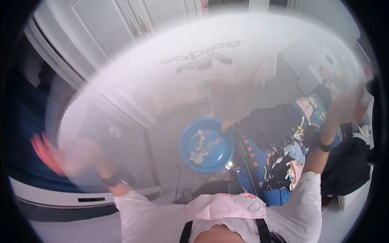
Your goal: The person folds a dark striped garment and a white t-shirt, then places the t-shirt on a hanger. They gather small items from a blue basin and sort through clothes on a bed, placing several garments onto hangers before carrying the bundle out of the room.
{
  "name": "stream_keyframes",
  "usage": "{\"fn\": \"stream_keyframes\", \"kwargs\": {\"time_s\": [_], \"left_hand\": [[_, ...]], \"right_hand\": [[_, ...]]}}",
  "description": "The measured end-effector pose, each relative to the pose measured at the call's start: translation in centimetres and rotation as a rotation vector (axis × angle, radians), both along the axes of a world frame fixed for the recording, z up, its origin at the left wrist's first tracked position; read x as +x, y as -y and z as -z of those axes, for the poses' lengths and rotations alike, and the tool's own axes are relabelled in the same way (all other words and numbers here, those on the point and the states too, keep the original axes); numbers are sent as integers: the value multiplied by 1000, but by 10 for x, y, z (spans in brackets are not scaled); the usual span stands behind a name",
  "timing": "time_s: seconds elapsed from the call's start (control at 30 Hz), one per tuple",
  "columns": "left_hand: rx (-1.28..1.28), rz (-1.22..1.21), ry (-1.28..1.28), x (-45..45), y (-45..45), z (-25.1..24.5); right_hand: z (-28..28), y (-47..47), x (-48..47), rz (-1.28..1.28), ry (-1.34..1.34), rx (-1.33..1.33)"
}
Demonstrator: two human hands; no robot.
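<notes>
My left hand is raised at the left, blurred, fingers spread with nothing visible between them. My right hand is raised at the right, too blurred to show its fingers. Both wrists wear dark bands. A hazy, see-through white shape with an upside-down adidas logo spans the space between them; whether it is thin cloth or a reflection I cannot tell. Below stands a blue plastic basin with small pale items inside. Right of it lie a dark striped cloth and a blue cloth with orange spikes.
White cabinet doors stand at the upper left. A dark blue surface lies beyond my left hand. A black cloth bundle lies beside my right forearm. A thin cable runs on the floor near the basin.
</notes>
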State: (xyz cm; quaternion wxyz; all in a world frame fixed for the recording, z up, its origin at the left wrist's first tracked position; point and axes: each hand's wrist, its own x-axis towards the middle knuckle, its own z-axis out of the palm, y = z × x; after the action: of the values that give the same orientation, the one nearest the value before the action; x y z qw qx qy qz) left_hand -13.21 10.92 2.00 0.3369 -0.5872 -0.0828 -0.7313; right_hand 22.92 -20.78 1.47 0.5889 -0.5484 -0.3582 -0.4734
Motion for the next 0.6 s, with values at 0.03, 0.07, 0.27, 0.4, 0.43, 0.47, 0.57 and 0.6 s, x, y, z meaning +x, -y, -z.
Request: {"fn": "stream_keyframes", "kwargs": {"time_s": [0.03,0.07,0.27,0.4,0.43,0.47,0.57,0.6], "left_hand": [[-23,26,-39,6,4,42],[-189,33,-313,12,3,97],[-1390,-278,-1584,-14,-88,336],[-1291,-190,-1290,21,-118,316],[-1349,-118,-1278,32,-117,303],[-1584,-53,-1232,42,-115,291],[-2101,245,-1081,61,-111,265],[-2267,366,-1007,64,-112,264]], "right_hand": [[38,-7,-8,82,49,-24],[82,-20,-8,70,14,-275],[248,13,67,-128,-347,-1698],[253,34,69,-219,-749,-1449],[248,37,69,-343,-954,-1285],[243,40,68,-264,-1114,-1281],[236,53,74,-350,-1401,-1254],[237,59,74,-429,-1527,-1194]]}}
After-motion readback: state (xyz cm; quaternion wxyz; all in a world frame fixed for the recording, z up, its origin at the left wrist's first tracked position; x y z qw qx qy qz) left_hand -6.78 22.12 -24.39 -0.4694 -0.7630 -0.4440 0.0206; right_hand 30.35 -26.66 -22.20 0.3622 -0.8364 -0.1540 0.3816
